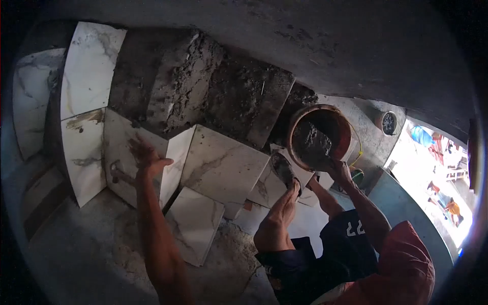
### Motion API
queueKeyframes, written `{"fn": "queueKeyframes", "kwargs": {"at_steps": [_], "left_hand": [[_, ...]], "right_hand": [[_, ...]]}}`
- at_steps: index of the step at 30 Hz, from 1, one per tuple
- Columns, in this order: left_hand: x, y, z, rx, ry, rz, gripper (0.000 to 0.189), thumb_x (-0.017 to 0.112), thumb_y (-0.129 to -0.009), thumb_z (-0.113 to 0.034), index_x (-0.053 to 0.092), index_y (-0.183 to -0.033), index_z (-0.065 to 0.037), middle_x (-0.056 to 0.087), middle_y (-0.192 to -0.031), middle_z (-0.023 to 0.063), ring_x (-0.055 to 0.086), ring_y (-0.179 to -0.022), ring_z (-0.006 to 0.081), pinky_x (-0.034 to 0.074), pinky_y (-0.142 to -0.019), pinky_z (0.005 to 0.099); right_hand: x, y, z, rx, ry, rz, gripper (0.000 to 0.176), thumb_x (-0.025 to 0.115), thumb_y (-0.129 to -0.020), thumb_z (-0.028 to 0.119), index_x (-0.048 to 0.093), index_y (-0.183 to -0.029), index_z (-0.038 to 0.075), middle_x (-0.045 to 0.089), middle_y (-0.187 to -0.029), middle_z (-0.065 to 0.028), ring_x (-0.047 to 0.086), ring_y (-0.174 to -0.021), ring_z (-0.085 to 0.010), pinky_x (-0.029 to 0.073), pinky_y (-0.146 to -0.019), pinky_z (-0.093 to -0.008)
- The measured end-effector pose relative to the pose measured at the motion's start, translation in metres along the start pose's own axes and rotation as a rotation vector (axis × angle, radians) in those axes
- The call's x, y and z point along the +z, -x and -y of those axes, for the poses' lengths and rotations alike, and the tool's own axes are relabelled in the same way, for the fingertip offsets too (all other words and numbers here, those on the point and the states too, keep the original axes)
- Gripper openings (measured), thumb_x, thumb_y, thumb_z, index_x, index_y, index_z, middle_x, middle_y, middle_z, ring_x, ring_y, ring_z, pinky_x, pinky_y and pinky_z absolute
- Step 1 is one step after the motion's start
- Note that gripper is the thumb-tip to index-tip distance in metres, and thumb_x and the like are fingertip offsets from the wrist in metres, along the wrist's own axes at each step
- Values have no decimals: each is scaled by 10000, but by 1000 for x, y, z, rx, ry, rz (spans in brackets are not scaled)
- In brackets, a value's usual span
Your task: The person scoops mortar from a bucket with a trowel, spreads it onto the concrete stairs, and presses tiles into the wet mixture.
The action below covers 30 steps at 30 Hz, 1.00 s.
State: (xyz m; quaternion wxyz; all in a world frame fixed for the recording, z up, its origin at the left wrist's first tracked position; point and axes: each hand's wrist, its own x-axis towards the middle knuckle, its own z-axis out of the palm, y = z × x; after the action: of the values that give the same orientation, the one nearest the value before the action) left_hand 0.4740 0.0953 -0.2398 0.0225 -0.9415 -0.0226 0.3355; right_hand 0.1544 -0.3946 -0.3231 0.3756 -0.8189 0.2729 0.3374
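Note:
My left hand [146, 158] is open, its fingers spread against or just over a white marbled tile [119, 137] on the upright face of a step. Beside that wrist shows a hammer-like shape [118, 174], partly covered by my forearm. On the right, my right hand [337, 172] grips the rim of a bucket [348, 137], which tilts so its mouth faces me. Wet grey mortar [312, 142] lies inside the bucket. My fingers there are partly hidden in shadow.
Rough mortar [190, 76] covers the steps above the tiled part. A loose tile [194, 223] leans below the step edge. My sandalled foot [282, 168] rests on a tiled tread [223, 162]. A smaller pail [388, 123] stands back right, near a bright drop-off [432, 168].

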Motion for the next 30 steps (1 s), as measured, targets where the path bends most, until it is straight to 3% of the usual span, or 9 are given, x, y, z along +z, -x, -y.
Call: {"fn": "queueKeyframes", "kwargs": {"at_steps": [8,10,11,13,18,21,26,28,30], "left_hand": [[-16,7,-19,3,-122,32,1260,738,-520,-391,-187,-1230,86,-121,-1305,320,-151,-1221,411,-70,-994,461],[-9,3,-17,-33,-122,21,1265,739,-514,-397,-184,-1234,82,-161,-1302,309,-180,-1217,402,-81,-989,469],[-4,-2,-12,-32,-125,17,1265,739,-514,-397,-184,-1234,82,-161,-1302,309,-180,-1217,402,-81,-989,469],[2,-3,-3,68,-84,-88,1311,796,-486,-335,-220,-1263,-49,-199,-1285,314,-160,-1204,448,62,-978,534],[-12,9,-18,-34,51,24,1291,790,-501,-315,-216,-1264,-48,-176,-1299,303,-156,-1200,458,81,-976,543],[-1,-1,-4,17,67,10,1287,790,-502,-302,-216,-1264,-48,-165,-1304,300,-148,-1202,459,88,-978,538],[20,-11,18,123,-15,-85,1289,788,-497,-319,-210,-1266,-46,-161,-1308,296,-136,-1213,443,93,-986,517],[27,-19,28,63,36,-9,1288,786,-494,-323,-204,-1268,-42,-149,-1310,297,-130,-1216,441,95,-982,523],[-5,-7,-7,44,-125,-54,1284,785,-493,-311,-202,-1270,-45,-151,-1310,297,-126,-1217,441,107,-981,520]], "right_hand": [[52,13,111,-119,-605,254,257,521,-755,176,518,-962,24,553,-793,-70,501,-663,-155,406,-566,-305],[115,-6,100,-992,-4,-223,294,537,-772,217,484,-982,19,536,-769,-52,484,-636,-130,393,-522,-282],[115,-1,121,-993,-7,-228,294,537,-772,217,484,-982,19,536,-769,-52,484,-636,-130,393,-522,-282],[101,19,182,-57,-1226,456,342,547,-783,271,465,-1011,28,513,-729,-52,465,-605,-116,389,-510,-272],[84,36,241,-322,-1313,180,379,554,-785,298,468,-991,-9,489,-698,-38,458,-590,-117,392,-531,-269],[75,42,263,-296,-891,-347,328,600,-755,108,474,-1022,-33,490,-692,-26,456,-619,-95,402,-590,-222],[174,-2,279,-429,-1004,-636,302,522,-817,143,470,-1067,-18,504,-666,-44,462,-594,-112,422,-547,-264],[230,-13,259,-298,-295,-105,332,530,-753,149,468,-1054,24,536,-980,-176,532,-784,-322,440,-660,-388],[233,22,259,-627,-301,-367,346,530,-761,182,476,-1062,20,525,-1009,-184,543,-795,-319,440,-657,-395]]}}
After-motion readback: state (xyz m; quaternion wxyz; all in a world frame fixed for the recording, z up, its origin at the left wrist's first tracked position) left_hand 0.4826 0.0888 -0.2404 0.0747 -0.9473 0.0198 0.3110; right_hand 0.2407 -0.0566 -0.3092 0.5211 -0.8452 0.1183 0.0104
